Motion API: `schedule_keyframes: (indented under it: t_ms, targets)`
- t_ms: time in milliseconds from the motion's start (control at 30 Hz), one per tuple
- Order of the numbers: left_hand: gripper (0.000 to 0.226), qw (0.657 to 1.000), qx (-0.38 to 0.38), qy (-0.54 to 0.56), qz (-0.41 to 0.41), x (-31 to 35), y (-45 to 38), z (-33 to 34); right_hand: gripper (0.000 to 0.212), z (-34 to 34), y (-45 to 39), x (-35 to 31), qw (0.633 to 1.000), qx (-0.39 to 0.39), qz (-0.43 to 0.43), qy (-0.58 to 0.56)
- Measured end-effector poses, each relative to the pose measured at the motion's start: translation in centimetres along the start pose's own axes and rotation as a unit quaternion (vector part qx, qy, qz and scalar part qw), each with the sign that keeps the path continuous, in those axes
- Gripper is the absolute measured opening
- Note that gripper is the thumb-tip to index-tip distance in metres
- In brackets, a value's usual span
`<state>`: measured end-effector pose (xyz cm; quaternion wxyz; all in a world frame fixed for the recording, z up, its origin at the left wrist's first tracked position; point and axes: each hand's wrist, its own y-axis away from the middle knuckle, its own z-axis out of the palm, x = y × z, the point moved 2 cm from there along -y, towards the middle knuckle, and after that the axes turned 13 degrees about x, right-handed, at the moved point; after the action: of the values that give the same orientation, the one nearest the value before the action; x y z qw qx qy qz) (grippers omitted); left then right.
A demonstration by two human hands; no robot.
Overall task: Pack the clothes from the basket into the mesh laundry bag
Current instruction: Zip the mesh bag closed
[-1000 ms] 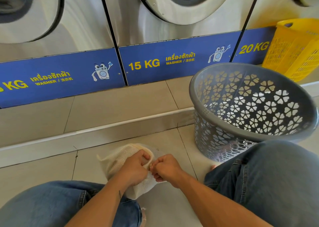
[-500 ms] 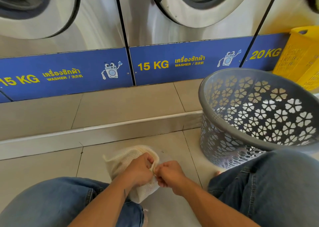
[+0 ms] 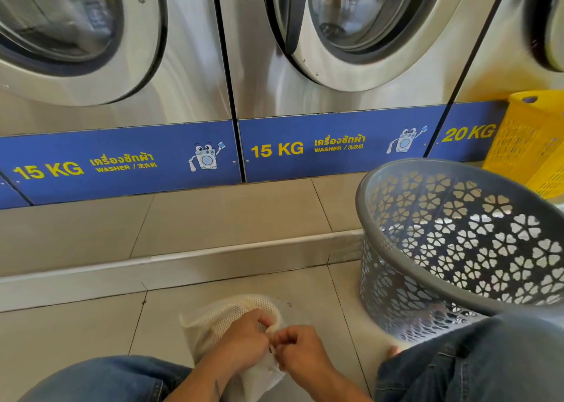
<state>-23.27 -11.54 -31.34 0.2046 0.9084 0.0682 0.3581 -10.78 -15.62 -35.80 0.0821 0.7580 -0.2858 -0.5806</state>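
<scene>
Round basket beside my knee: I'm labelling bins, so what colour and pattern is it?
Grey plastic basket, walls pierced with flower-shaped cutouts; head view.

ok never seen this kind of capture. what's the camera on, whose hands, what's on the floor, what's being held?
There is no robot here. One wide-angle camera sits on a person's head and looks forward and down, so you see their own arms and jean-clad knees at the bottom of the picture. They sit on a tiled floor in front of a row of washers marked 15 KG and 20 KG.

On the floor lies a whitish mesh laundry bag. The left hand and the right hand meet at its edge, and the fingers of both pinch the fabric there, possibly at a zip or opening; that spot is too small to tell.

To the right stands a grey basket with flower-shaped holes; I can see no clothes in the part of it that shows. Behind it is a yellow basket.
</scene>
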Motion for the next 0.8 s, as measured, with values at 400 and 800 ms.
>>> schedule_keyframes:
  t_ms: [400,800]
  targets:
    - [0.035,0.999,-0.043,-0.011,0.002,-0.18,0.05,-0.03,0.014,-0.44,0.34,0.68,0.997,0.014,-0.065,0.047]
    - [0.026,0.999,-0.013,0.03,0.0,-0.28,-0.39,-0.44,0.017,-0.61,0.6,0.09,0.985,-0.024,-0.142,0.094]
